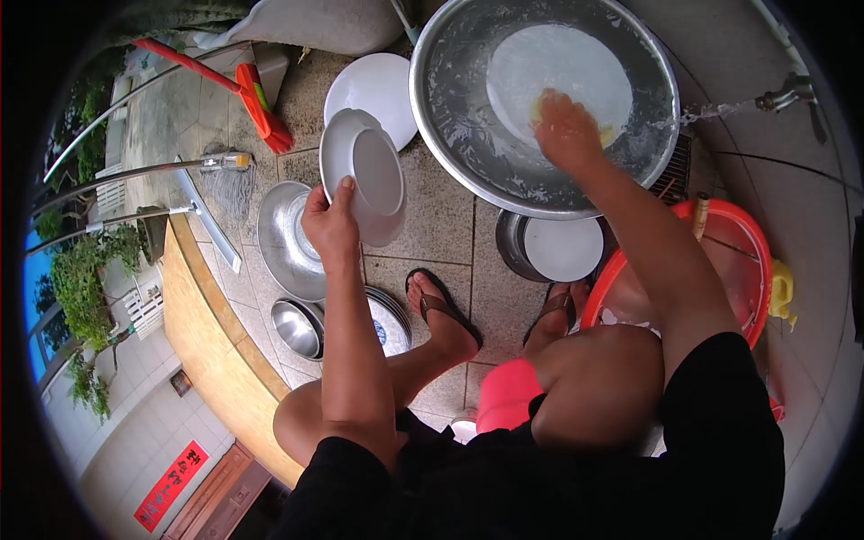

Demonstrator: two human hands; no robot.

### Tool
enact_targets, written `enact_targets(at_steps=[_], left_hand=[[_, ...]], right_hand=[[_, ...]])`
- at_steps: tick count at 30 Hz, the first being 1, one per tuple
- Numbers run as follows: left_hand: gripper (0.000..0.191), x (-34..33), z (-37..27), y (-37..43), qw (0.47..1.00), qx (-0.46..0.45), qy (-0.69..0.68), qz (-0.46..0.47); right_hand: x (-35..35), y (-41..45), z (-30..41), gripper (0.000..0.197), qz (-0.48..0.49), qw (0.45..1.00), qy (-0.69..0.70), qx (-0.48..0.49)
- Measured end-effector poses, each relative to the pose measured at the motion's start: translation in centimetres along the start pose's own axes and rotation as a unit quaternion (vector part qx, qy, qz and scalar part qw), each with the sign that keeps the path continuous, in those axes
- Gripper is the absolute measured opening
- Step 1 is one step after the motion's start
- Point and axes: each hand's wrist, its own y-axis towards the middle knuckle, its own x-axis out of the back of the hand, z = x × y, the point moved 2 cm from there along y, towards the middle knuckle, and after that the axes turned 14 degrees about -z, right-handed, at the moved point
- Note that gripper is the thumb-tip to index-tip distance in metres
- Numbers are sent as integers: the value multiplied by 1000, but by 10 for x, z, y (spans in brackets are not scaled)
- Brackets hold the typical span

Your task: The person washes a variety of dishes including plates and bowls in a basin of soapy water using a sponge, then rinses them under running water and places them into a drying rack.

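Observation:
My left hand (334, 219) grips the rim of a pale shallow dish (378, 169), tilted up with its round base toward me, above the paved floor. At the upper right, my right hand (570, 128) is inside a large metal basin (442, 158) of water. Its fingers press a yellow cleaning cloth or sponge (606, 135), mostly hidden by the hand, onto a white round plate (547, 54) in the basin. From a wall tap (783, 98), water runs into the basin's right side.
A white plate (368, 88), a metal bowl (283, 250), smaller metal bowls (295, 327) and stacked plates (391, 324) lie leftward. Below the basin sits a pot (509, 246) holding a white dish (563, 250). A red tub (759, 270) stands right; a mop (229, 175) and broom (260, 111) lie upper left.

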Motion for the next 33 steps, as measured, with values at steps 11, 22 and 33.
enact_targets(at_steps=[11,22,33], left_hand=[[33,-72,52,53,750,-321,571,92],[73,-211,59,-88,963,-40,148,222],[65,-225,65,-66,916,-36,364,164]], right_hand=[[24,-22,-7,53,190,953,224,78],[19,-29,20,41,-70,995,12,73],[12,43,-58,54,-6,989,-65,136]])
